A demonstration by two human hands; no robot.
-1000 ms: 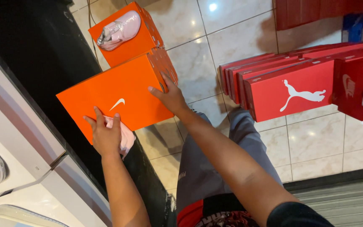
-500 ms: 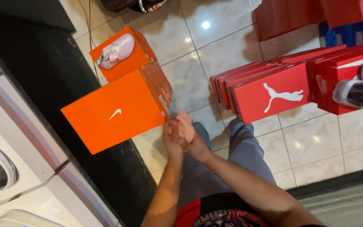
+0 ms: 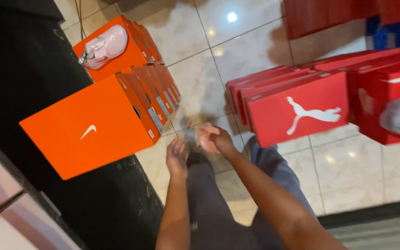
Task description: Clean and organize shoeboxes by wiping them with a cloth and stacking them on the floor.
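Both hands hang empty over glossy marbled floor tiles (image 3: 348, 171): the left hand (image 3: 177, 156) has loose, released fingers, while the right hand (image 3: 215, 139) is blurred and lightly curled, grasping nothing. Just left of them stands a smooth, square-edged orange cardboard shoebox (image 3: 86, 127), touching neither; red boxes (image 3: 297, 109) line the right.

A shop floor with shiny tiles

The shiny cream floor tiles (image 3: 251, 51) reflect a bright light, beside a dark black mat (image 3: 28, 69).

Bright overhead glare on glossy floor tiles (image 3: 200, 51), motion blur throughout
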